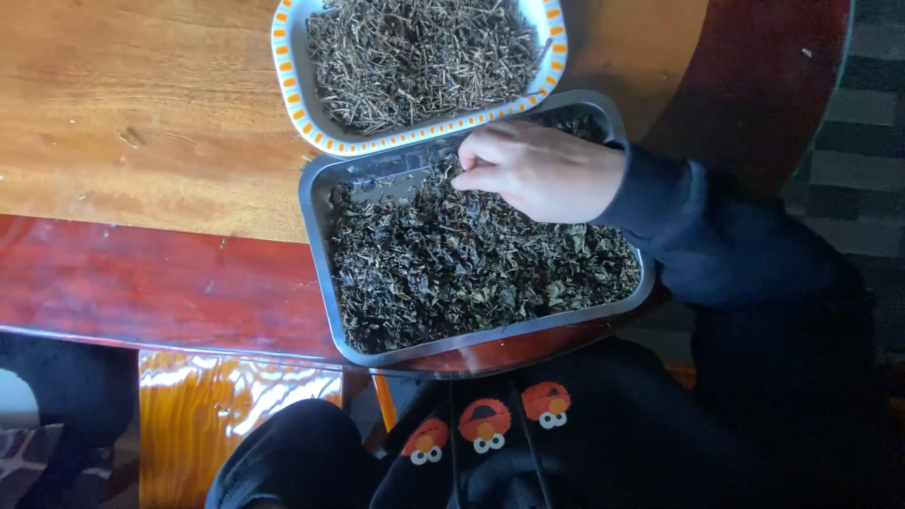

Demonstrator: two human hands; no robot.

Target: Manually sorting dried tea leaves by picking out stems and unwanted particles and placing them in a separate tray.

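Note:
A steel tray (319, 236) full of dark dried leaves (471, 264) sits at the near edge of the wooden table and overhangs it a little. My right hand (547, 172), in a dark sleeve, reaches in from the right and rests on the leaves at the tray's far side. Its fingers are curled and pinched together at the leaf pile. Whether a bit of leaf is between the fingertips is too small to tell. Just beyond lies a white tray with an orange-dotted rim (288, 85), holding thin dried stems (415, 57). My left hand is out of sight.
The table (141, 113) has a light wooden top and a glossy red-brown edge band (141, 283). My lap in dark clothing with cartoon prints (485, 424) is below the tray. A grey patterned floor (858, 123) shows at right.

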